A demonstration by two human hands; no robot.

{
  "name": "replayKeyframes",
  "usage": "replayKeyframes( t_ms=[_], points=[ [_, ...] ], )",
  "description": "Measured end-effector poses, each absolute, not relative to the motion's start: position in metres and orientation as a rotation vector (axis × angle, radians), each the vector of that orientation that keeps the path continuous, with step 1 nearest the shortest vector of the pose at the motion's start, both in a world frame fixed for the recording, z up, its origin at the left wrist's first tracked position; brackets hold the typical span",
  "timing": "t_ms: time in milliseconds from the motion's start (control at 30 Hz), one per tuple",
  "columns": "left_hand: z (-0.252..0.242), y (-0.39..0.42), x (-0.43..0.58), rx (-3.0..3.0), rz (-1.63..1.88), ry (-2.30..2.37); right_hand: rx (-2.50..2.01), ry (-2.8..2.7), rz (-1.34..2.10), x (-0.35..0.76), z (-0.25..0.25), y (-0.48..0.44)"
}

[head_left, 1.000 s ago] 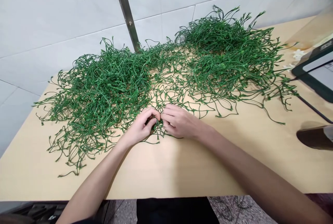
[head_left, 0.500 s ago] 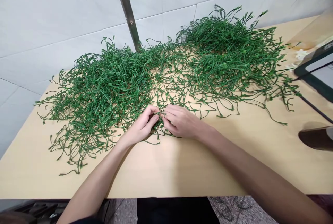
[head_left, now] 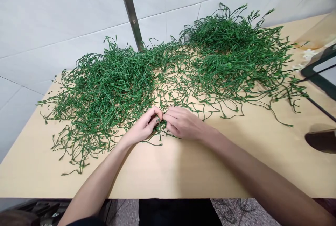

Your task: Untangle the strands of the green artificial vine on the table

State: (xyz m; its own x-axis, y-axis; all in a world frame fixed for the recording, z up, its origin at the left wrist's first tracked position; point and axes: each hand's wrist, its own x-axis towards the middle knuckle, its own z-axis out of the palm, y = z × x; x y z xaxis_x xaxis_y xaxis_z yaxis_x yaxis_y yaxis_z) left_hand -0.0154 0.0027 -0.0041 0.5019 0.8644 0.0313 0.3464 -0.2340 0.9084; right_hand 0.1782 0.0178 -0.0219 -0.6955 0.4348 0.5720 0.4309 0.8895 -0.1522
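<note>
Two heaps of thin green plastic stems lie on a pale wooden table (head_left: 183,170): a left heap (head_left: 105,89) and a right heap (head_left: 231,54), joined by scattered strands in the middle. My left hand (head_left: 143,128) and my right hand (head_left: 183,122) meet fingertip to fingertip at the near edge of the strands. Both pinch the same small green stem piece (head_left: 160,125) between thumbs and fingers. Most of that piece is hidden under my fingers.
A metal post (head_left: 130,9) rises against the white tiled wall behind the heaps. At the right edge sit a dark framed device (head_left: 322,72), a thin black rod (head_left: 319,108) and a dark rounded object (head_left: 321,141). Bare tabletop lies near me.
My hands stay together on the stem piece with only slight finger movement. The view has shifted a little, so everything sits slightly further right.
</note>
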Motion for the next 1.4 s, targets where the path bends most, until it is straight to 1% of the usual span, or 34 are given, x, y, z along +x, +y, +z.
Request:
replayKeyframes(
  t_ms=[267,533,767,967,1100,1400],
  points=[
    [-0.0012,0.0031,-0.0152,1.823,0.710,1.013,-0.613,-2.384,-0.138,0.1746,-0.0245,0.0184],
    [-0.0010,0.0024,-0.0145,1.673,0.746,0.961,-0.762,-2.321,0.149,0.1760,-0.0235,0.0154],
    [0.0010,-0.0025,-0.0109,1.885,0.750,1.132,-0.778,-2.250,0.237,0.1768,-0.0258,0.0162],
    [-0.0068,0.0008,-0.0105,1.774,0.843,1.090,-0.740,-2.110,0.371,0.1748,-0.0269,0.0164],
    [-0.0068,0.0021,-0.0113,1.777,0.912,1.041,-0.691,-2.063,0.385,0.1731,-0.0251,0.0156],
    [-0.0067,0.0011,-0.0135,1.724,0.859,1.086,-0.725,-2.062,0.439,0.1767,-0.0255,0.0194]
  ],
)
